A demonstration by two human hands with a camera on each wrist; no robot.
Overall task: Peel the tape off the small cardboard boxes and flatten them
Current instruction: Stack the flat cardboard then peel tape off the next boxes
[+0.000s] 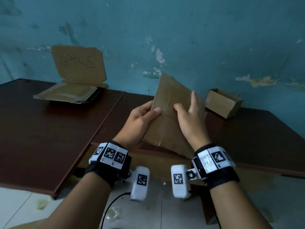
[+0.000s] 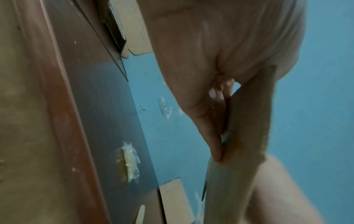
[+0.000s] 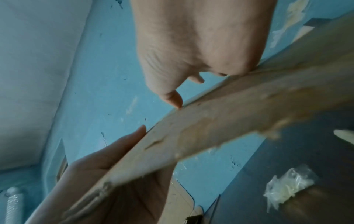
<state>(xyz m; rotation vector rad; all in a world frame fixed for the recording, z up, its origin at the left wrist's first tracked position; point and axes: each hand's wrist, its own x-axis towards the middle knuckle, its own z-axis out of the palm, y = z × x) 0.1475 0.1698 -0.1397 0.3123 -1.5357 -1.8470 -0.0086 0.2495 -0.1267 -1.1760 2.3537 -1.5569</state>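
Observation:
A flattened brown cardboard box (image 1: 168,103) is held tilted in the air above the table's front edge. My left hand (image 1: 148,111) pinches its left edge, thumb on the near face and fingers behind. My right hand (image 1: 184,106) holds its right part with the thumb on the near face and one finger pointing up along it. In the left wrist view the thumb (image 2: 214,145) presses on the board (image 2: 241,151). The right wrist view shows my right thumb (image 3: 172,98) on the board's edge (image 3: 229,121). A small open cardboard box (image 1: 222,103) sits at the back right.
The dark brown table (image 1: 49,129) stands against a blue wall. At the back left lies a pile of flattened cardboard (image 1: 69,93), with a lettered cardboard sheet (image 1: 79,63) leaning on the wall. A crumpled wad of clear tape (image 3: 287,189) lies on the table. Tape scraps (image 1: 113,212) lie on the floor.

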